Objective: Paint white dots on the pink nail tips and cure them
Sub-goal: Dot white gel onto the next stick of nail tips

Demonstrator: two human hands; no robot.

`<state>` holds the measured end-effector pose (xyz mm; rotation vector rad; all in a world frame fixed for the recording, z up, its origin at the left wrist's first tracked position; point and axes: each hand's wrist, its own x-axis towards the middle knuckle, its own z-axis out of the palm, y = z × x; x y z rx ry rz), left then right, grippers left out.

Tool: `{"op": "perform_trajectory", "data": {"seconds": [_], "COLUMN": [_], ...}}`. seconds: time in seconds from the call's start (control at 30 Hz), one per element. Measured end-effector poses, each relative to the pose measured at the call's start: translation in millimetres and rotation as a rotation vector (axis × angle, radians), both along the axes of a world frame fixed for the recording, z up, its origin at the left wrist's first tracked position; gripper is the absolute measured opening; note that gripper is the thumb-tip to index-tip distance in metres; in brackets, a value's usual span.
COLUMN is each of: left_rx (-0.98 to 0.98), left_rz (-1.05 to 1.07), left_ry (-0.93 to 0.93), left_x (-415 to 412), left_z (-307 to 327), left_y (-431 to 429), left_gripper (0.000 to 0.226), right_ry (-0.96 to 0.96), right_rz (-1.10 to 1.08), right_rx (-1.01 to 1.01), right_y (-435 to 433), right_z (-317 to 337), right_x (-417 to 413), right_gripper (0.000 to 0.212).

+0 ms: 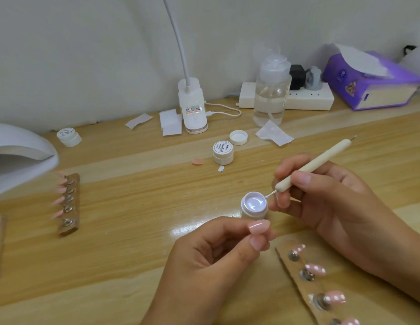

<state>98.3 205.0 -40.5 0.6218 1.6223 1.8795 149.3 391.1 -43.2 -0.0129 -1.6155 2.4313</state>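
Note:
My left hand (211,261) pinches a plain pink nail tip (259,226) between thumb and forefinger, just in front of an open white gel pot (254,206). My right hand (321,198) grips a cream dotting tool (310,166); its metal point touches the pot's right rim. At the lower right a brown holder strip (295,275) carries several pink tips with white dots (315,269). On the left a second strip (70,205) holds several plain pink tips. The white curing lamp (19,156) stands at the far left.
A closed gel pot (223,153), a loose lid (238,137), a stray pink tip (197,162) and paper wipes lie mid-table. Behind stand a pump bottle (271,90), a desk lamp base (193,106), a power strip (305,97), a purple tissue box (373,80) and another pot (68,136).

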Motion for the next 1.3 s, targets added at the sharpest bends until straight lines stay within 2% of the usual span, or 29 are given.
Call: {"op": "perform_trajectory", "data": {"seconds": [0.07, 0.13, 0.27, 0.43, 0.57, 0.73, 0.93, 1.07, 1.3], "left_rx": [-0.008, -0.021, -0.043, -0.052, -0.048, -0.056, -0.070, -0.069, -0.075], "left_rz": [0.003, 0.005, 0.026, 0.005, 0.011, 0.007, 0.022, -0.007, -0.022], "left_ry": [0.003, 0.006, 0.014, -0.019, -0.040, -0.037, 0.004, 0.025, 0.042], "left_x": [0.0, -0.2, 0.2, 0.4, 1.8, 1.8, 2.1, 1.6, 1.5], "left_z": [-0.8, -1.6, -2.6, -1.2, -1.0, 0.8, 0.9, -0.8, -1.5], "left_y": [0.2, 0.6, 0.7, 1.3, 1.1, 1.3, 0.7, 0.2, -0.8], "left_gripper": [0.026, 0.021, 0.024, 0.015, 0.017, 0.019, 0.023, 0.020, 0.020], "right_ry": [0.002, 0.002, 0.003, 0.027, 0.027, 0.018, 0.010, -0.010, -0.028], "right_rz": [0.020, 0.040, 0.028, 0.046, 0.070, 0.059, 0.084, 0.067, 0.068], "right_rx": [-0.011, -0.017, -0.015, 0.050, 0.076, 0.091, 0.095, 0.120, 0.137], "right_y": [-0.1, -0.9, -3.5, -4.2, -2.9, -4.0, -4.5, -5.2, -4.9], "right_z": [-0.2, 0.7, 2.3, 1.2, -0.2, 0.0, 1.9, 1.9, 0.4], "right_x": [0.5, 1.3, 1.1, 2.6, 3.2, 3.0, 3.9, 4.2, 4.2], "right_gripper": [0.030, 0.027, 0.005, 0.006, 0.027, 0.029, 0.028, 0.007, 0.007]}}
